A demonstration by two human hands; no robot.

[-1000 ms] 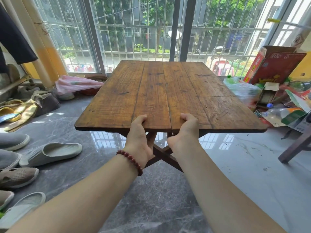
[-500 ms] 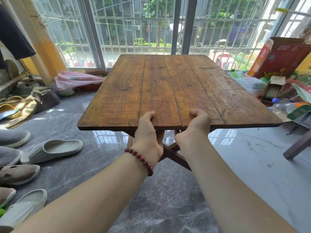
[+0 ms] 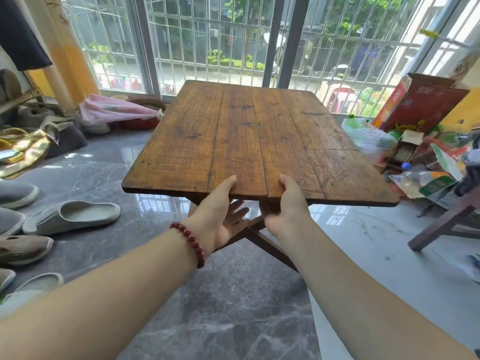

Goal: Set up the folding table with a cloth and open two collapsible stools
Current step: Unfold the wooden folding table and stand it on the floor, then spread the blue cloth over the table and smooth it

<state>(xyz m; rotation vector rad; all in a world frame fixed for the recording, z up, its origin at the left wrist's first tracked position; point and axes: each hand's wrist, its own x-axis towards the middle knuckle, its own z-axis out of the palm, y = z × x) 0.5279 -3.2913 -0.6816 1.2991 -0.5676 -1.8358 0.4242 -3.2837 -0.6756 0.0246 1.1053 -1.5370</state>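
**Grey marble floor [image 3: 233, 320], wooden bench [image 3: 249, 141] gripped at its near edge**

Barred windows [image 3: 207, 42] stand behind the folding bench (planks worn and scratched), and its crossed legs [image 3: 262, 237] show beneath. The left hand [image 3: 217, 216], with a beaded bracelet [image 3: 189, 241] at the wrist, and the right hand [image 3: 288, 206] each clamp the near edge, thumb on top and fingers underneath. Slippers [image 3: 72, 216] lie at left.

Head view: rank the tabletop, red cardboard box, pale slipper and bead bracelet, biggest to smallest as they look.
1. tabletop
2. red cardboard box and pale slipper: too alike to rank, the box lying farther off
3. bead bracelet, smallest
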